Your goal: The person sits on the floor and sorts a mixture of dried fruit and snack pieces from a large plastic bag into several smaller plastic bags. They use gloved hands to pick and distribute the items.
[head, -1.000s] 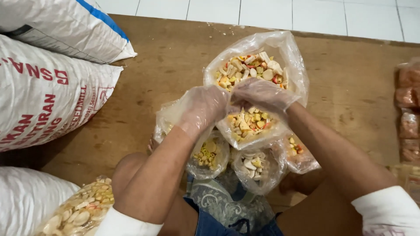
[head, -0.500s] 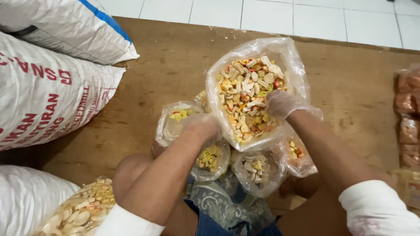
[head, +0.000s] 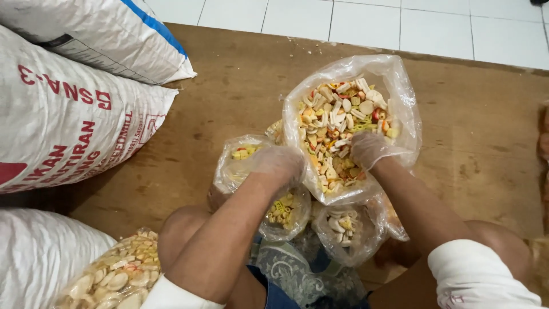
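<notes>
A large clear plastic bag [head: 394,86] full of mixed white, yellow and red cracker pieces stands open on a brown wooden board [head: 229,97]. My right hand [head: 369,150], in a thin clear glove, grips the bag's near right edge. My left hand [head: 280,163], also gloved, holds the bag's near left edge, over a smaller clear bag [head: 243,157] of yellow pieces. Two more small filled bags [head: 343,229] sit below, between my knees.
Big white woven sacks [head: 74,114] with red print lie stacked at the left. A clear bag of pale crackers [head: 111,277] lies at the lower left. White floor tiles [head: 366,23] run beyond the board. Brownish packets [head: 543,137] show at the right edge.
Both hands came off the top of the cracker pile and moved apart to the large bag's near edges. The bag's mouth now stands wider open.
</notes>
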